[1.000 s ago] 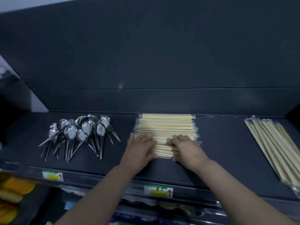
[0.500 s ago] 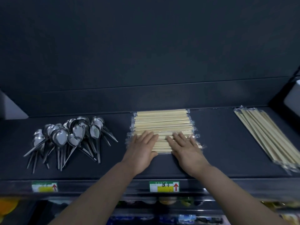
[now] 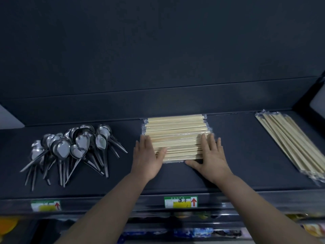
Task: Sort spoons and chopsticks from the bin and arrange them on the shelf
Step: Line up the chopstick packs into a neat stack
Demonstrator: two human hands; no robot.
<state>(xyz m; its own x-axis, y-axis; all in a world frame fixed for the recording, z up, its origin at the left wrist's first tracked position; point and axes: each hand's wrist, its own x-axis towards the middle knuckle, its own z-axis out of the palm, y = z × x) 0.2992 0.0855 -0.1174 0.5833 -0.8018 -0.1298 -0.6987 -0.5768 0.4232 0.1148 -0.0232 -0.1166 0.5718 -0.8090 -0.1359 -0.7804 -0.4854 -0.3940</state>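
Now | left hand (image 3: 147, 156), right hand (image 3: 211, 158) slid apart along chopsticks (image 3: 175, 134) | hands flat, pressing

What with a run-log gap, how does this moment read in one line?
object: stack of pale wooden chopsticks in clear wrap | place: dark shelf | left hand: flat at left end | right hand: flat on right end
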